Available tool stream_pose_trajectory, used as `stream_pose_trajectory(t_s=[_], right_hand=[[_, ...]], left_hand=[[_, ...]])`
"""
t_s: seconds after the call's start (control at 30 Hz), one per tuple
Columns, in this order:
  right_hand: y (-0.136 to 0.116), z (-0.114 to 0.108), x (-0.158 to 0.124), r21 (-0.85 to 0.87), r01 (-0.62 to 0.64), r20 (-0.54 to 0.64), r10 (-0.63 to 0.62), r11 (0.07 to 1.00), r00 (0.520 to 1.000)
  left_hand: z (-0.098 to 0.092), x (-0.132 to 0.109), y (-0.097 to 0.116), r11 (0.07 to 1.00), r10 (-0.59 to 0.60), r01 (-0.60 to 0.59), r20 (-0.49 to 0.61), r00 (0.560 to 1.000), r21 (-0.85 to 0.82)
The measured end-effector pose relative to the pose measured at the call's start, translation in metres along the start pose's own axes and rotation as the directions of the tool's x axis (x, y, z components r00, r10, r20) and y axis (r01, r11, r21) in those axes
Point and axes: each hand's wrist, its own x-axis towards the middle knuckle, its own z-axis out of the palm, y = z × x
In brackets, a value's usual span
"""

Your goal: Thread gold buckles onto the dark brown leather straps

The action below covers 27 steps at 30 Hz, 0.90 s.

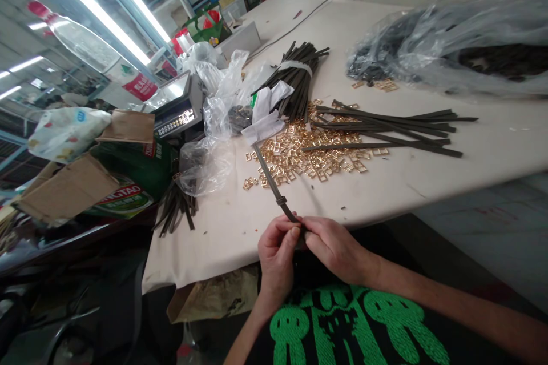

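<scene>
Close to the table's front edge, my left hand [277, 248] and my right hand [331, 244] meet, both pinching the lower end of a dark olive strap [269, 175]. The strap runs up and left from my fingers over the tabletop, with a small loop [281, 200] around it partway along. What lies between my fingertips is hidden. Beyond the hands is a pile of gold-coloured metal buckles [295, 153]. Several loose straps [398, 128] lie across the pile's right side. Behind it rests a strap bundle [302, 82] tied with a pale band.
On the left stand a scale [180, 108], crumpled clear plastic bags [225, 85] and a box with green printing [128, 182]. More dark straps [177, 208] lie at the left table edge. A large clear bag [449, 39] of dark pieces occupies the back right of the table [385, 182].
</scene>
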Motion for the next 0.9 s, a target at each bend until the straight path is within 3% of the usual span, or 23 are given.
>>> stream_pose_trajectory(t_s=[0.13, 0.5, 0.7, 0.83, 0.9], right_hand=[[-0.002, 0.002, 0.000, -0.028, -0.014, 0.024, 0.015, 1.000, 1.000], [0.003, 0.017, 0.006, -0.231, 0.101, -0.100, -0.127, 0.968, 0.987], [0.003, 0.013, 0.003, -0.222, 0.191, -0.094, -0.216, 0.956, 0.972], [0.004, 0.011, -0.002, -0.237, 0.255, -0.042, -0.272, 0.937, 0.961], [0.004, 0.012, -0.002, -0.275, 0.222, -0.039, -0.242, 0.935, 0.970]], left_hand=[[0.000, -0.001, -0.001, 0.997, 0.064, -0.064, -0.008, 0.998, 0.033], [-0.002, 0.002, -0.006, 0.992, 0.117, -0.111, -0.140, 0.983, 0.056], [-0.004, 0.004, -0.009, 0.983, -0.054, 0.017, -0.200, 0.978, -0.181], [-0.007, 0.016, -0.001, 0.851, -0.319, 0.215, -0.146, 0.936, -0.479], [-0.007, 0.018, 0.003, 0.796, -0.366, 0.247, -0.114, 0.924, -0.552]])
